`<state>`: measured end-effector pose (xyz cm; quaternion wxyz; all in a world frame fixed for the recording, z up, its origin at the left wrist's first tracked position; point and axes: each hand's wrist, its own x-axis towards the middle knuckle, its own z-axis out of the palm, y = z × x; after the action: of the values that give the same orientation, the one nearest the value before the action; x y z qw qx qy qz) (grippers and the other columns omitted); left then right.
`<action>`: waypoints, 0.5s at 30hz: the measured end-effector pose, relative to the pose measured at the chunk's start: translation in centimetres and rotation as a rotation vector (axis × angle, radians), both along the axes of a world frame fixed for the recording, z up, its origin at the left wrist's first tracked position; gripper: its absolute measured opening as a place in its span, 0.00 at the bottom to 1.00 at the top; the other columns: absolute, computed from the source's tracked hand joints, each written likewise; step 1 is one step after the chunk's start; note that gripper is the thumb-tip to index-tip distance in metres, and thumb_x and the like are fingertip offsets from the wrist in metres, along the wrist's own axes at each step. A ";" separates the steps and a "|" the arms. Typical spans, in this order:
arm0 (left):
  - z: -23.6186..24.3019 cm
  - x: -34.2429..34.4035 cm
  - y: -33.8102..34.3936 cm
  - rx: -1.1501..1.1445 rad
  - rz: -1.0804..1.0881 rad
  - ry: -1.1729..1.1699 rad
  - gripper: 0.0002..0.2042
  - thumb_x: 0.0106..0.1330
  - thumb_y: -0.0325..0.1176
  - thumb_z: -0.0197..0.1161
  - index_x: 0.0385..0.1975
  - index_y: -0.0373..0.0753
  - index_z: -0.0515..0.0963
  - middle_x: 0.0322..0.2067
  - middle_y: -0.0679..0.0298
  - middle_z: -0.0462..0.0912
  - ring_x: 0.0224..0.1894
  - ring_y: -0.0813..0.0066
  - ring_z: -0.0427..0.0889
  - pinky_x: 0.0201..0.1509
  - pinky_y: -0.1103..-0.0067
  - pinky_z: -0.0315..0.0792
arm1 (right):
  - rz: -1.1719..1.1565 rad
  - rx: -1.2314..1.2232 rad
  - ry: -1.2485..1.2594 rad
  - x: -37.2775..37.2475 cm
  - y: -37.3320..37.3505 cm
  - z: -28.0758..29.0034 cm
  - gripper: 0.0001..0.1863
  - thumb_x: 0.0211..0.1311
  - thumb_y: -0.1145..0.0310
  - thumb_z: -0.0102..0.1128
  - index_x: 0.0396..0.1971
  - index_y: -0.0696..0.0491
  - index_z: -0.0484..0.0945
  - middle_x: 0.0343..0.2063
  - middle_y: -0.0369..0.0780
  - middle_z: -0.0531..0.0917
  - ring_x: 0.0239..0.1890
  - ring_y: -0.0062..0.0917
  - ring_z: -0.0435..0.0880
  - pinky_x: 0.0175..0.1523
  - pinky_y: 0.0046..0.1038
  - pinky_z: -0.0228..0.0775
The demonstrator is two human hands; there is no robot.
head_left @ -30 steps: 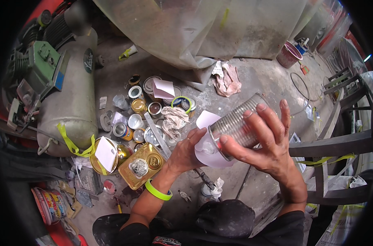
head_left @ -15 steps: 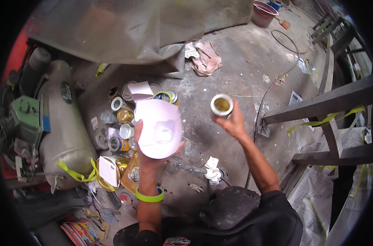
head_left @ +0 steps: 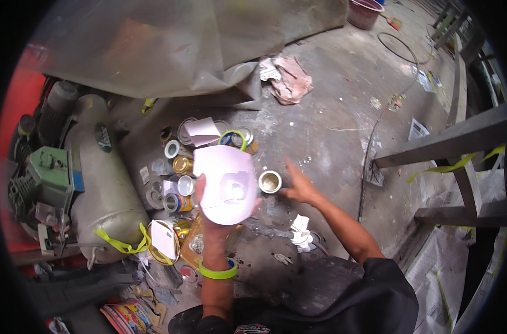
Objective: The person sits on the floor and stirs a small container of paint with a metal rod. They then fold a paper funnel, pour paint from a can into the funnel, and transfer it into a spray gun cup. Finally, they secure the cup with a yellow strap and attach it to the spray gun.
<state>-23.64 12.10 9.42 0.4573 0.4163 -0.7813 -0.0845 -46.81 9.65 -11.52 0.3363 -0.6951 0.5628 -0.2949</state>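
Observation:
My left hand [head_left: 211,227] grips a pale, pinkish-white container [head_left: 220,167] with a high curved wall from below, its thumb along the left side. A darker, shiny patch shows inside the container, and most of the fingers are hidden beneath it. A small open round can [head_left: 270,182] with a pale rim and a brownish inside stands just to the right of the container. Beside that can, my right hand [head_left: 301,186] is stretched out with its fingers apart, and a narrow gap separates it from the rim.
Several paint cans [head_left: 182,165] and lids crowd the floor at left, beside a grey-green air compressor [head_left: 100,167]. A tarp [head_left: 181,44] hangs at the back, near a pinkish rag [head_left: 292,80]. Dark beams [head_left: 448,136] stand at right; a black hose [head_left: 364,189] runs before them.
My right hand has moved left, let go of the small can beside the pale container and drawn slightly back. My left hand still holds the container. The whole view has shifted a little.

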 end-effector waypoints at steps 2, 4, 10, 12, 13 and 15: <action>-0.9 -0.2 -0.2 0.140 -0.055 0.154 0.55 0.41 0.42 0.85 0.67 0.34 0.53 0.60 0.51 0.67 0.57 0.57 0.76 0.61 0.66 0.73 | 0.007 0.224 -0.230 -2.4 -0.7 9.4 0.55 0.49 0.68 0.76 0.75 0.51 0.51 0.51 0.48 0.79 0.49 0.33 0.81 0.54 0.34 0.75; -2.3 -1.0 -0.4 0.356 -0.050 0.413 0.54 0.39 0.51 0.85 0.65 0.33 0.60 0.59 0.52 0.67 0.58 0.56 0.75 0.63 0.66 0.70 | 0.126 0.071 -0.342 -4.6 -0.9 17.8 0.54 0.48 0.67 0.79 0.74 0.47 0.55 0.46 0.43 0.81 0.41 0.24 0.81 0.44 0.29 0.77; -5.4 -0.6 0.0 0.293 -0.201 0.473 0.53 0.43 0.37 0.84 0.68 0.35 0.55 0.57 0.52 0.74 0.57 0.62 0.79 0.63 0.67 0.72 | 0.541 -0.238 0.024 -1.7 0.3 31.1 0.32 0.47 0.66 0.80 0.56 0.48 0.79 0.37 0.40 0.82 0.31 0.29 0.82 0.35 0.28 0.73; -2.4 -1.8 0.0 0.348 -0.145 0.401 0.52 0.42 0.37 0.84 0.68 0.35 0.55 0.55 0.54 0.78 0.57 0.63 0.79 0.65 0.66 0.70 | 0.529 -0.436 0.124 -1.7 0.0 30.1 0.21 0.49 0.68 0.78 0.46 0.51 0.85 0.35 0.40 0.82 0.30 0.31 0.82 0.33 0.28 0.72; -0.5 -1.9 0.2 0.319 -0.101 0.286 0.54 0.42 0.36 0.84 0.68 0.35 0.53 0.54 0.54 0.79 0.56 0.63 0.80 0.65 0.66 0.70 | 0.471 -0.428 0.031 -1.5 0.0 30.0 0.18 0.50 0.69 0.77 0.42 0.52 0.84 0.33 0.40 0.82 0.29 0.33 0.82 0.33 0.29 0.72; 1.9 -1.9 -0.1 0.201 -0.021 0.008 0.59 0.42 0.36 0.84 0.70 0.33 0.45 0.53 0.54 0.80 0.55 0.61 0.81 0.63 0.67 0.72 | 0.354 -0.398 -0.154 -1.5 0.0 29.5 0.11 0.52 0.70 0.75 0.36 0.53 0.84 0.30 0.40 0.81 0.29 0.36 0.81 0.32 0.32 0.72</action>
<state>-25.57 12.03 11.34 0.4157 0.4514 -0.7713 -0.1689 -48.35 9.70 17.99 0.2811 -0.8107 0.3363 -0.3882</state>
